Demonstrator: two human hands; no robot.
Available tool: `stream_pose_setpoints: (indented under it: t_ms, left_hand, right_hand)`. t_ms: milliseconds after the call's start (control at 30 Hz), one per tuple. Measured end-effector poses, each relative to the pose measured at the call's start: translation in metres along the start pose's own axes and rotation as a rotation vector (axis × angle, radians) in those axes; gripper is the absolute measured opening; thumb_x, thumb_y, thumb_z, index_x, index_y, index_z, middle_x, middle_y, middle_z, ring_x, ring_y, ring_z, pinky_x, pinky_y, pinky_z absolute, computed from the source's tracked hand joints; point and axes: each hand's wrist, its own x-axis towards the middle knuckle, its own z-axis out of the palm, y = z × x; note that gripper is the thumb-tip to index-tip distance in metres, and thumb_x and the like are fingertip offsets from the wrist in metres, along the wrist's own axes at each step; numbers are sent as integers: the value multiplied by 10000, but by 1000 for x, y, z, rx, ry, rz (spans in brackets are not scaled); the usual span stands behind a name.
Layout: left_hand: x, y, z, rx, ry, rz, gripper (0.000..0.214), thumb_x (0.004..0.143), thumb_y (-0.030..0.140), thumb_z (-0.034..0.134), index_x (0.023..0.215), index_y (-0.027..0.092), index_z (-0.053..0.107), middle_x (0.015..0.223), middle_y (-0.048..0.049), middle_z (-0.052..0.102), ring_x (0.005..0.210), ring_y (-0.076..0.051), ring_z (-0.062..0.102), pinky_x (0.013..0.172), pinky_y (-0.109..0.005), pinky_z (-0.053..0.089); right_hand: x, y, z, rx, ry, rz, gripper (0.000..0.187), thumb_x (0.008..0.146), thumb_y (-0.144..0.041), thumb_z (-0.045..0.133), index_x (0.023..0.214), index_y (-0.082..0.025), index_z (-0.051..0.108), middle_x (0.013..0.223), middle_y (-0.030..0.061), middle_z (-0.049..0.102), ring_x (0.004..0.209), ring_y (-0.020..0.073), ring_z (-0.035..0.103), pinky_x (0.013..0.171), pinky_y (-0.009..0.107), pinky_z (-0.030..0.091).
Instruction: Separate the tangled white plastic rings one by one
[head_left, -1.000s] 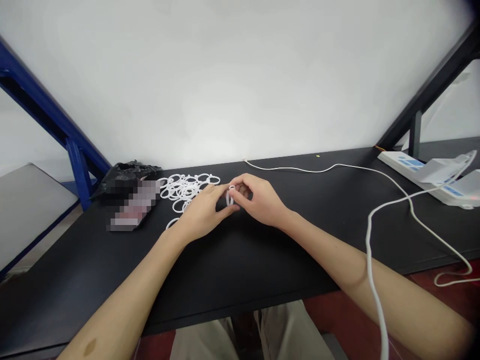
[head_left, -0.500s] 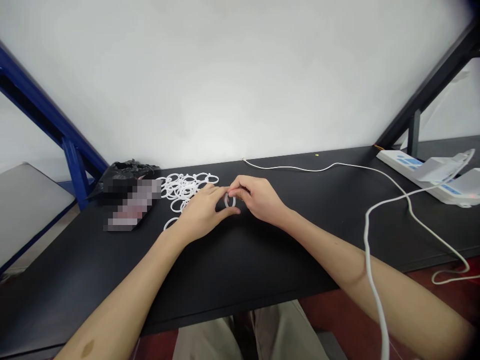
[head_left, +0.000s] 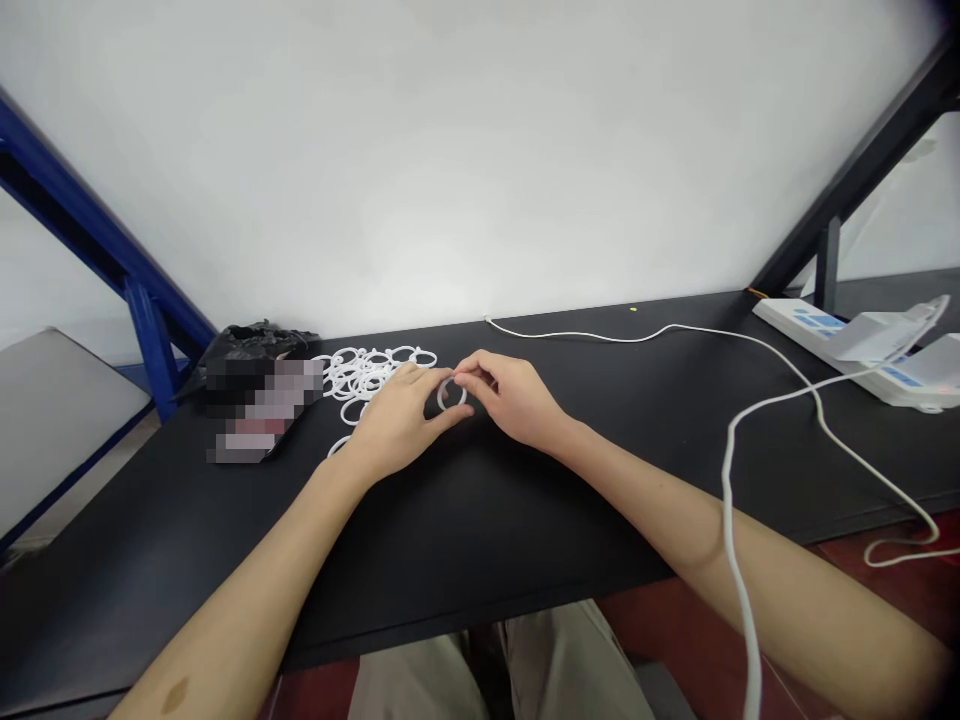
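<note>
Both my hands meet over the black table [head_left: 480,520] and pinch one small white ring [head_left: 450,394] between them. My left hand [head_left: 397,420] holds the ring's left side with thumb and forefinger. My right hand [head_left: 514,398] grips its right side, fingers curled. A pile of several white rings [head_left: 364,375] lies on the table just left of and behind my left hand.
A black bag [head_left: 251,345] with a blurred item sits at the back left. A white cable [head_left: 739,480] runs across the table and hangs over my right forearm. White power strips [head_left: 862,350] lie at the far right. Blue frame legs [head_left: 150,340] stand left.
The ring has turned from edge-on to facing me as an open loop, and both hands have shifted slightly to the left toward the pile.
</note>
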Motion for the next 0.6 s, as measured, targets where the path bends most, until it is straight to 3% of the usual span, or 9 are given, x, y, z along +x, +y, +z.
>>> stream_pose_setpoints:
  t_ms: [133,300,467,600]
  left_hand:
    - [2,-6,-1,100,137,-11,429,896,496,534,1203,202,597,974,-68,647,984,-263,538,908,-421,450]
    - [3,-30,-10,367,306,-233,484,910,472,455,1253,158,590,1152,-152,628,1120,-356,502,955,-489,427]
    - [1,-56,-10,418,157,-399,530,928,412,352,1322,126,560,1355,-176,563,1236,-407,469,995,-533,401]
    - [1,-62,-5,378,52,-452,622,955,462,260,1417,96,460,1498,-197,424,1353,-407,389,1068,-548,340]
  right_hand:
    - [1,6,1,-74,17,57,179,941,-344,520,1006,-210,620,832,-8,692,710,120,588,705,269,443]
    - [1,15,2,-144,-9,96,185,924,-333,532,1024,-200,614,884,17,673,811,148,607,769,303,460]
    - [0,17,3,-179,-64,96,171,917,-303,534,1011,-193,625,936,41,669,871,166,613,809,328,464]
    - [1,17,4,-195,-82,100,173,916,-307,532,1001,-193,631,946,47,669,890,174,608,818,336,461]
